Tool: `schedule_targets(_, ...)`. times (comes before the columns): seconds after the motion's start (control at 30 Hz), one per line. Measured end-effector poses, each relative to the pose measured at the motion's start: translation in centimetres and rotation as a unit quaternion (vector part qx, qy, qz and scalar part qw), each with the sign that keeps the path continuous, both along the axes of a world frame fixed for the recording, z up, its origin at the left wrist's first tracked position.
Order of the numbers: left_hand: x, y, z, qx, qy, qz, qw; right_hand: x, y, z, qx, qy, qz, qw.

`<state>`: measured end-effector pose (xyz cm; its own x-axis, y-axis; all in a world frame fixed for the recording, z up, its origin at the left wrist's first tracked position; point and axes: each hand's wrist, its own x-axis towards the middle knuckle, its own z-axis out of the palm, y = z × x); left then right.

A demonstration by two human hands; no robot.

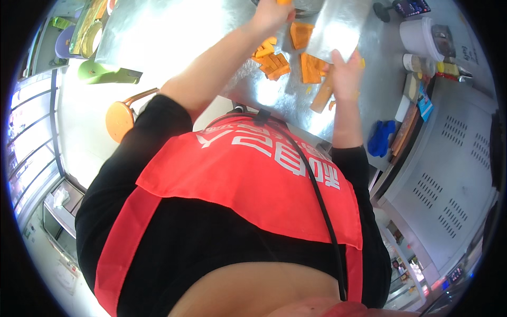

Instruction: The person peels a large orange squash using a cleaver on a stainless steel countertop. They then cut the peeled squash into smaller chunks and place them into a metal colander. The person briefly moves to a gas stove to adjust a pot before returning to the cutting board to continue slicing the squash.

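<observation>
My left hand (pixel 273 16) is at the top of the view, closed around an orange vegetable piece (pixel 284 2). Beside it, the rim of a metal bowl (pixel 309 12) is partly cut off by the frame. My right hand (pixel 346 77) grips a cleaver (pixel 336 29). Its broad, shiny blade points away from me, and what looks like its wooden handle (pixel 323 97) sticks out below the hand. Thick orange vegetable chunks (pixel 311 69) lie left of the right hand, near another chunk (pixel 302 35). Cut orange strips (pixel 273 65) form a pile below my left hand.
The steel worktable (pixel 178 35) reflects bright light. Along its right side are a white bucket (pixel 416 37), jars (pixel 420 64), a blue cloth (pixel 381 138) and a device on a stand (pixel 410 7). A green stool (pixel 105 73) and an orange-topped stool (pixel 120 121) stand at left.
</observation>
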<state>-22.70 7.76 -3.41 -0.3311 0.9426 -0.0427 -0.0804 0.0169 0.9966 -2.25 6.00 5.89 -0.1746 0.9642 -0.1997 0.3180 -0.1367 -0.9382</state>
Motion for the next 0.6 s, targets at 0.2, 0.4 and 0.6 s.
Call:
schedule_targets(0.2, -4.1, 5.5, 6.0, 0.323, 0.582, -0.025, 0.746, 7.2, -3.9, -4.3, -0.072, -0.043, 0.048, 0.995)
schedule_targets(0.4, 1.6, -12.5, -1.4, -0.022, 0.568, -0.046, 0.821, 9.1, -10.8, -11.5, -0.172, -0.048, 0.023, 0.984)
schedule_targets(0.6, 4.9, -12.6, -3.7, -0.139, 0.581, -0.052, 0.800, 7.8, -10.1, -13.7, -0.171, 0.002, 0.048, 0.984)
